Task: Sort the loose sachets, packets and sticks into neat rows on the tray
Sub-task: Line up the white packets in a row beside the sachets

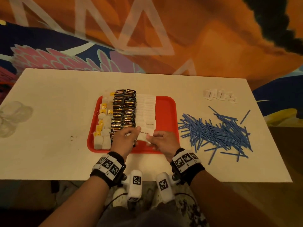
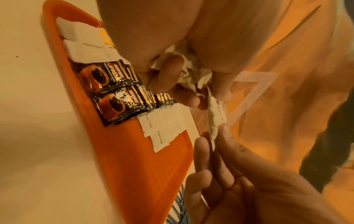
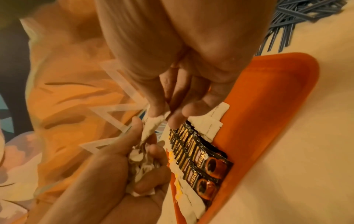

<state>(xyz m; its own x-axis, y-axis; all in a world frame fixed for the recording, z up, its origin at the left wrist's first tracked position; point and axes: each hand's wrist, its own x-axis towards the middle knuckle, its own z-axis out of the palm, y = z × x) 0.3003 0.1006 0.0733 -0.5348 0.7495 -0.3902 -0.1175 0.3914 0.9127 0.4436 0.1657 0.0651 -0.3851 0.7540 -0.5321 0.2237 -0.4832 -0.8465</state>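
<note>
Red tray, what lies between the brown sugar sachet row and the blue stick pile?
In the head view, a bare red tray strip, then bare white table, separate the brown sugar sachets from the blue sticks.

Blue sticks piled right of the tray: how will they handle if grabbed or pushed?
The blue sticks look thin and straight, so probably light and fairly stiff. They lie crisscrossed in a loose heap on the table, so a push would likely scatter them rather than move the heap whole. A grip on a few may drag neighbours along, and they may roll.
</note>
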